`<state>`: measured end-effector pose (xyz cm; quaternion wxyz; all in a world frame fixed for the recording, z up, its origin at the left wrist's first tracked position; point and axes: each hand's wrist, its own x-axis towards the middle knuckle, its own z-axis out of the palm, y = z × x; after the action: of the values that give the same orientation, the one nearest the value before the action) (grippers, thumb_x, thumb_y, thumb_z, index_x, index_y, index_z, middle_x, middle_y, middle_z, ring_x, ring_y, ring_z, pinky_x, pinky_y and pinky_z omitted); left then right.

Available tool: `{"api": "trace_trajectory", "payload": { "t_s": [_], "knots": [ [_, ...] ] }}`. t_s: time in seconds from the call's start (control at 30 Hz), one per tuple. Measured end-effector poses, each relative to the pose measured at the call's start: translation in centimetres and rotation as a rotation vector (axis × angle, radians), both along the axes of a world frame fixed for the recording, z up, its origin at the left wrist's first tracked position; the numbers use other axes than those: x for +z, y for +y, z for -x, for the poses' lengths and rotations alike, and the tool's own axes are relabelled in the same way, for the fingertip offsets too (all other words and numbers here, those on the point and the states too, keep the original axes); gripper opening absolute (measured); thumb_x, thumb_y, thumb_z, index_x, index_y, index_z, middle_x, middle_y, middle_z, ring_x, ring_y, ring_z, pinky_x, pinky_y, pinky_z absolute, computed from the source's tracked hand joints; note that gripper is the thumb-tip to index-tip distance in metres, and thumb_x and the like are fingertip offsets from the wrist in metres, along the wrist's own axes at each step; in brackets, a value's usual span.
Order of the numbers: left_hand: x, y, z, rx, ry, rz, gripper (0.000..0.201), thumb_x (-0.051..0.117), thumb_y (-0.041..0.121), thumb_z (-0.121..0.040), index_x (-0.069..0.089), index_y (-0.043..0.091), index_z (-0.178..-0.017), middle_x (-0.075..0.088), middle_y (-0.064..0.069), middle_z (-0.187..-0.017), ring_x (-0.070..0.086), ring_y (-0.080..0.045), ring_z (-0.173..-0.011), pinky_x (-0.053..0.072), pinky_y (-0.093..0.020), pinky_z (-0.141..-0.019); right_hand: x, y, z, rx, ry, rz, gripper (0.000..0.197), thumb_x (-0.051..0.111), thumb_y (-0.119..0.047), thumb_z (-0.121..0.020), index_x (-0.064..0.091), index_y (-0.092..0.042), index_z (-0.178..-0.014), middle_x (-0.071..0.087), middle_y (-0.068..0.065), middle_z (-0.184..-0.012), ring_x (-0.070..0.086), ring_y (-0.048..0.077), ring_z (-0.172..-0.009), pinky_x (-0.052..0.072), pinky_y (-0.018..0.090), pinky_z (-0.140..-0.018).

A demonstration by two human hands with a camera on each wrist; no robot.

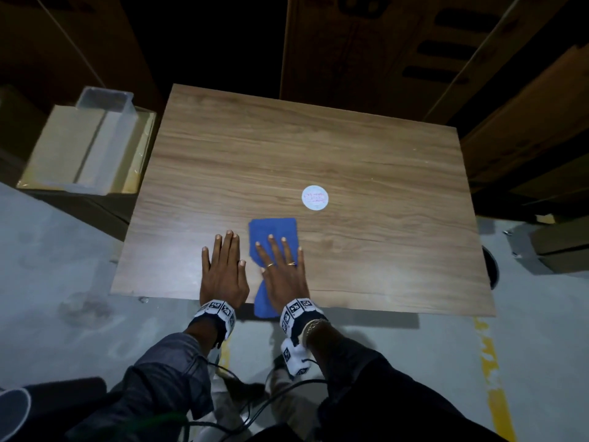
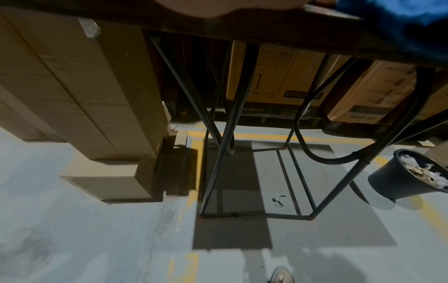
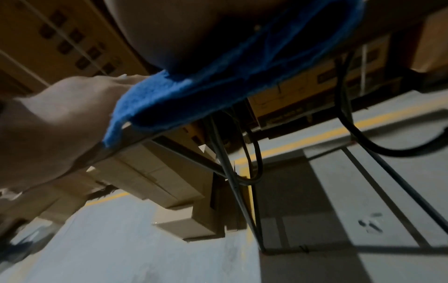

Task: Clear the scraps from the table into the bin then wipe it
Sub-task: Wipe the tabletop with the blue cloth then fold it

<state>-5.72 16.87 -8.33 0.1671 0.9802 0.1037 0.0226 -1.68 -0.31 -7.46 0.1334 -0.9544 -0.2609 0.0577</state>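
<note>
The bench (image 1: 318, 148) fills the head view, wood-grained, on thin dark legs seen from both wrist views. Cartons (image 2: 80, 92) stand stacked to its left; an open box (image 1: 86, 151) with a clear insert sits beside its far left corner, contents blurred. The bin (image 2: 397, 178) stands on the floor right of the bench, holding pale paper scraps (image 2: 419, 172); from the head view only a dark sliver of its rim shows past the bench edge. The cloth (image 1: 274, 237), blue, lies at the near edge, its near end hanging over, the middle hidden under the right hand (image 1: 283, 272). That hand lies flat on it, fingers straight and spread, pressing rather than clutching. The left hand (image 1: 223, 269) rests flat on bare wood just beside it, fingers straight, holding nothing. A round white sticker (image 1: 315, 198) sits beyond the cloth, its red print unreadable.
</note>
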Motion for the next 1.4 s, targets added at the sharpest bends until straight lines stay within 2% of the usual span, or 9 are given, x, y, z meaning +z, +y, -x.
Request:
{"api": "trace_trajectory", "payload": {
  "t_s": [0.2,0.3,0.4,0.57,0.83,0.97,1.17,1.3,1.4],
  "knots": [
    [-0.3,0.0,0.0,0.02,-0.017,0.011,0.061,0.027,0.029,-0.105,0.025,0.01,-0.164,0.017,-0.005,-0.174,0.01,-0.026,-0.161,0.009,-0.056,-0.129,1.0,-6.4,-4.4,0.459,0.073,-0.005,0.053,0.031,-0.035,-0.115,0.019,-0.039,-0.167,0.008,-0.008,-0.177,0.004,0.023,-0.164,0.001,0.057,-0.13],
    [-0.2,-0.1,0.1,0.024,-0.013,-0.001,0.062,0.026,0.029,-0.105,0.022,0.011,-0.165,0.017,-0.004,-0.174,0.011,-0.027,-0.161,0.008,-0.056,-0.129,0.6,-10.9,-7.4,0.48,0.054,0.024,0.056,0.034,-0.032,-0.115,0.016,-0.043,-0.166,0.006,-0.012,-0.177,0.002,0.02,-0.164,0.004,0.056,-0.13],
    [0.0,-0.1,0.0,0.028,0.001,-0.014,0.064,0.024,0.031,-0.105,0.021,0.012,-0.165,0.016,-0.004,-0.174,0.01,-0.027,-0.161,0.006,-0.055,-0.129,0.3,-15.2,-10.0,0.356,0.055,0.044,0.063,0.041,-0.029,-0.113,0.011,-0.046,-0.166,0.001,-0.014,-0.177,-0.004,0.019,-0.164,0.005,0.057,-0.129],
    [0.0,-0.1,0.1,0.029,0.032,-0.043,0.065,0.023,0.034,-0.104,0.019,0.013,-0.166,0.015,-0.005,-0.174,0.009,-0.028,-0.161,0.007,-0.056,-0.129,0.8,-21.4,-12.8,0.146,0.144,0.022,0.056,0.033,-0.035,-0.115,0.013,-0.049,-0.165,-0.002,-0.019,-0.175,-0.013,0.011,-0.161,-0.001,0.056,-0.129],
    [-0.2,-0.1,0.0,0.028,0.029,-0.07,0.066,0.025,0.034,-0.104,0.018,0.014,-0.166,0.013,-0.004,-0.174,0.009,-0.027,-0.161,0.006,-0.055,-0.129,0.0,-25.9,-12.9,-0.271,0.113,-0.123,0.052,0.036,-0.03,-0.115,0.025,-0.043,-0.165,0.005,-0.014,-0.176,-0.007,0.016,-0.163,-0.007,0.052,-0.128],
    [0.0,0.3,-0.1,-0.018,0.064,-0.081,0.066,0.021,0.036,-0.105,0.013,0.014,-0.167,0.009,-0.003,-0.175,0.006,-0.025,-0.162,0.003,-0.056,-0.129,-0.2,-24.9,-11.5,-0.522,0.043,-0.152,0.053,0.041,-0.023,-0.113,0.034,-0.037,-0.163,0.013,-0.007,-0.176,0.002,0.021,-0.164,-0.001,0.056,-0.13],
    [0.0,0.5,-0.5,-0.03,0.089,-0.04,0.066,0.023,0.037,-0.105,0.013,0.016,-0.167,0.008,0.0,-0.175,0.003,-0.022,-0.162,-0.002,-0.053,-0.129,0.2,-20.0,-11.2,-0.93,0.095,-0.086,0.056,0.034,-0.029,-0.113,0.02,-0.035,-0.167,0.004,-0.001,-0.178,0.001,0.028,-0.164,0.0,0.062,-0.128],
    [0.3,-0.1,-0.8,0.004,0.076,-0.011,0.064,0.023,0.037,-0.107,0.014,0.017,-0.167,0.008,0.002,-0.175,0.002,-0.02,-0.162,-0.001,-0.055,-0.129,0.8,-15.8,-11.8,-1.084,0.133,-0.103,0.059,0.033,-0.031,-0.113,0.015,-0.032,-0.168,0.001,0.002,-0.178,-0.002,0.031,-0.164,0.0,0.064,-0.128],
    [0.3,-0.9,-1.0,0.033,0.063,-0.01,0.063,0.022,0.037,-0.107,0.013,0.018,-0.167,0.007,0.002,-0.175,0.001,-0.02,-0.162,-0.001,-0.056,-0.129,0.9,-12.9,-12.4,-1.071,0.123,-0.135,0.059,0.034,-0.032,-0.112,0.015,-0.031,-0.169,0.001,0.002,-0.178,-0.002,0.03,-0.164,-0.001,0.064,-0.128]
  ]
}}
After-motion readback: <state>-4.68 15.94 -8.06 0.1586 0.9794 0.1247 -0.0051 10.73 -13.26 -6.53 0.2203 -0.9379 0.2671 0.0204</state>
